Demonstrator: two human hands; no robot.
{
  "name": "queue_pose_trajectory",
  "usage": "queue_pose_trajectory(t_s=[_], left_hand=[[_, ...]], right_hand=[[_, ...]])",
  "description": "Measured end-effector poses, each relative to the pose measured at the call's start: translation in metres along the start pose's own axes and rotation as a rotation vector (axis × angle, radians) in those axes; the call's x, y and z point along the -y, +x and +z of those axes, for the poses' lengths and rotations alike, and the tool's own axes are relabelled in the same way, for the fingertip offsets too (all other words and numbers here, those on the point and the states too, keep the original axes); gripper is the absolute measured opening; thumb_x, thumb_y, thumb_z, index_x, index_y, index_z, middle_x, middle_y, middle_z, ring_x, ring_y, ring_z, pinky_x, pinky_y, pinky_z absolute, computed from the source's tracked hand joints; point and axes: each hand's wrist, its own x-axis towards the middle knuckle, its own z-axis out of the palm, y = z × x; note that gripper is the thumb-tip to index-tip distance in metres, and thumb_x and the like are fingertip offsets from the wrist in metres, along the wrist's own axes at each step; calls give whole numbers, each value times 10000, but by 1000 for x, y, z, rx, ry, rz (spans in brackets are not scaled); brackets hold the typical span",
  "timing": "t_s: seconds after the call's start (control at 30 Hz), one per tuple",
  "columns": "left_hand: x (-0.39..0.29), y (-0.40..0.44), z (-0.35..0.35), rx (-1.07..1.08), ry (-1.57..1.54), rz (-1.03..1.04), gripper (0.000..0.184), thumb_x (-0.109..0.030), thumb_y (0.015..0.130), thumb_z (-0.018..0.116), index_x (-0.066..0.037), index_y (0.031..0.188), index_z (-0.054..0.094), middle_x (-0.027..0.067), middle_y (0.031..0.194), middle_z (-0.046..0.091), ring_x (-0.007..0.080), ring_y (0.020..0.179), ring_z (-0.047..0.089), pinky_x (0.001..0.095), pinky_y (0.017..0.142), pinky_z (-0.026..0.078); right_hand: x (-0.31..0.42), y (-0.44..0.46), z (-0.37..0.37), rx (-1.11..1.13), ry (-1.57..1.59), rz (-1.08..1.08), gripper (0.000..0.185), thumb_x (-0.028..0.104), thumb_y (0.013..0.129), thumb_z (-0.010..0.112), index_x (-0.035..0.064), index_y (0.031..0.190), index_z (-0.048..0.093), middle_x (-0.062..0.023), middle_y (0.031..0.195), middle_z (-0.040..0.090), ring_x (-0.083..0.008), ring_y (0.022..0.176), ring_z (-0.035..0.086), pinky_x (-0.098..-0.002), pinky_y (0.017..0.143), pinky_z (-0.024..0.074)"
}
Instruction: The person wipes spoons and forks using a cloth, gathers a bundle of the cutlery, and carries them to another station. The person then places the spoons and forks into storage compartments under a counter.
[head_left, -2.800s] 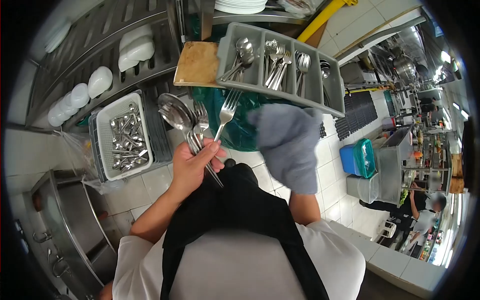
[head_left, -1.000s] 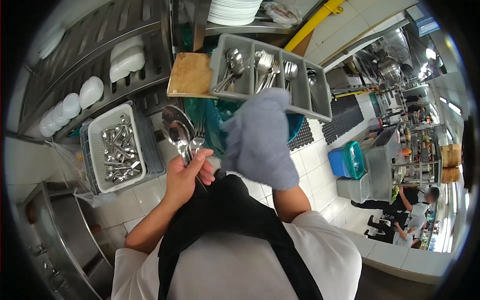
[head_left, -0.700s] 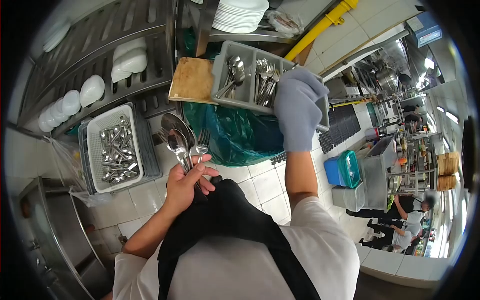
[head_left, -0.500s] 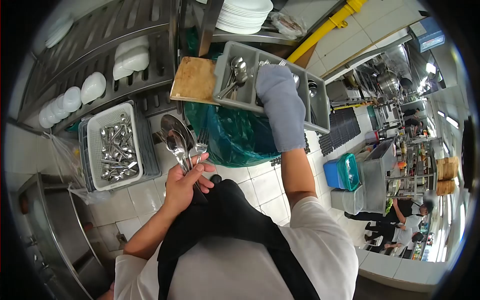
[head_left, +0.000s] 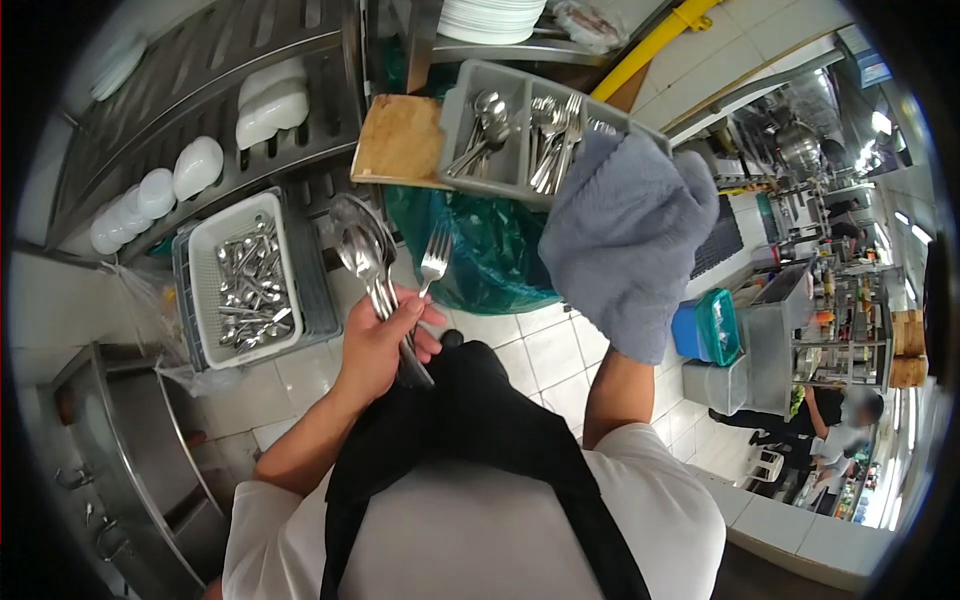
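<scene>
My left hand (head_left: 378, 345) is closed round a bunch of large metal spoons (head_left: 362, 248), bowls pointing up, and one fork (head_left: 435, 258) standing a little apart at the thumb side. A grey cloth (head_left: 625, 230) drapes over my right hand and hides its fingers; only the right forearm (head_left: 618, 395) shows below it. The cloth overlaps the right part of a grey cutlery tray (head_left: 495, 188). Spoons (head_left: 487, 130) lie in the tray's left compartment, forks (head_left: 552, 145) in the one beside it. The compartments farther right are mostly covered.
A wooden board (head_left: 400, 140) adjoins the tray's left side, above a green plastic bag (head_left: 480, 260). At left, a white basket (head_left: 203, 290) holds many pieces of cutlery. White bowls (head_left: 198, 167) stand on a slatted metal rack, and stacked plates (head_left: 488, 20) sit behind the tray.
My right hand with the cloth has drawn back from the tray towards me and to the right, and the cloth now hangs spread out. The fork in my left hand has swung away from the spoons.
</scene>
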Motion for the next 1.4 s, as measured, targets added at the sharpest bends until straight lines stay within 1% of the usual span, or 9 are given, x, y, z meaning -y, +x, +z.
queue_pose_trajectory(t_s=[0.17, 0.27, 0.33, 0.57, 0.73, 0.87, 1.0, 1.1, 1.4], left_hand=[[-9, 12, 11, 26, -11, 99, 178, -188, 971, 604, -15, 999, 570, 123, 829, 673, 148, 584, 630, 251, 488, 506], [-9, 13, 20, 62, 65, 118, 162, -147, 989, 568, 12, 1016, 557, 137, 829, 675, 157, 589, 643, 262, 498, 512], [-2, 12, 22, 62, 132, 151, 141, -126, 991, 551, 15, 1005, 553, 106, 784, 654, 138, 567, 623, 252, 477, 488], [-15, -6, 18, 38, 260, 69, 145, -134, 989, 545, 9, 967, 545, 67, 733, 630, 93, 516, 565, 227, 446, 447], [-20, -8, 5, 39, 326, 54, 160, -154, 990, 555, 3, 958, 551, 76, 751, 643, 87, 509, 556, 222, 434, 439], [-14, -8, -2, 35, 243, 81, 167, -157, 993, 555, 6, 961, 559, 81, 769, 654, 88, 519, 566, 224, 443, 446], [-15, -3, 4, 51, 207, 105, 178, -168, 998, 550, 7, 972, 567, 85, 787, 662, 106, 558, 599, 235, 481, 481], [-7, 0, 9, 87, 165, 124, 198, -182, 1002, 543, 11, 966, 570, 94, 806, 670, 129, 590, 625, 247, 514, 509], [-3, -7, 10, 87, 152, 157, 257, -237, 1001, 561, -1, 898, 562, 108, 733, 650, 129, 524, 593, 245, 458, 469]], right_hand=[[-42, -28, 27, 126, -982, -703, 211, 183, 829, 526, 84, 981, 632, -73, 933, 616, -251, 889, 593, -405, 764, 425], [-72, -55, 58, 360, -1308, -924, 218, 112, 769, 602, 97, 982, 642, -54, 932, 607, -273, 890, 590, -429, 747, 419], [-71, -66, 72, 526, -1159, -911, 212, 120, 763, 614, 97, 970, 651, -62, 917, 617, -286, 875, 598, -424, 733, 427], [-68, -49, 75, 281, -856, -1185, 222, 154, 749, 653, 88, 960, 663, -73, 914, 637, -298, 884, 613, -394, 733, 450], [-77, -33, 83, 193, -591, -928, 205, 130, 718, 651, 73, 912, 683, -124, 850, 654, -286, 817, 633, -346, 744, 494], [-48, -58, 83, 235, -1113, -775, 157, 176, 699, 704, 77, 815, 666, -137, 827, 649, -316, 827, 646, -386, 746, 499], [-53, -76, 92, 548, -1285, -837, 170, 177, 625, 721, 78, 753, 665, -170, 758, 630, -350, 780, 646, -428, 702, 496], [-56, -73, 94, 341, -1162, -945, 297, 288, 536, 733, 50, 694, 649, -194, 749, 603, -382, 774, 621, -426, 738, 470], [-23, -96, 83, 357, -1265, -911, 69, 150, 686, 660, 83, 687, 678, -107, 649, 610, -287, 629, 637, -401, 620, 497]])
